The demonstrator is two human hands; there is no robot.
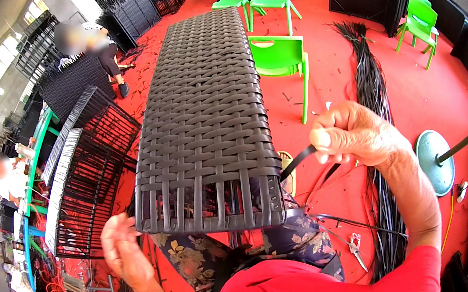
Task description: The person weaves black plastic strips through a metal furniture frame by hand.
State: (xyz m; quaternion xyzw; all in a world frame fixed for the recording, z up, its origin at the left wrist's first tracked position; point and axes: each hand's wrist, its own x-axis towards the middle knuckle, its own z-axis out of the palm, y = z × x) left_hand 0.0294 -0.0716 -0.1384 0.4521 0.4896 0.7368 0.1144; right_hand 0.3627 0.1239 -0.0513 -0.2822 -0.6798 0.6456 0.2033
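Note:
A long black woven wicker piece [205, 98] stretches away in front of me. At its near end bare upright strips run down to a frame edge, with gaps between them. My right hand [359, 136] is raised to the right of that end, thumb and fingers pinched on a black flat strip [298, 164] that runs down to the weave's right side. Beside the near left corner is my left hand [126, 252], its fingers loosely bent and apart, with nothing visible in them. Whether its fingertips touch the frame cannot be told.
Green chairs [282, 58] stand beyond on the red floor [439, 106]. A long bundle of black strips [373, 89] lies at right, near a round stand base [434, 161] and scissors [357, 252]. Black frames [89, 196] stand at left; other people [87, 41] are farther off.

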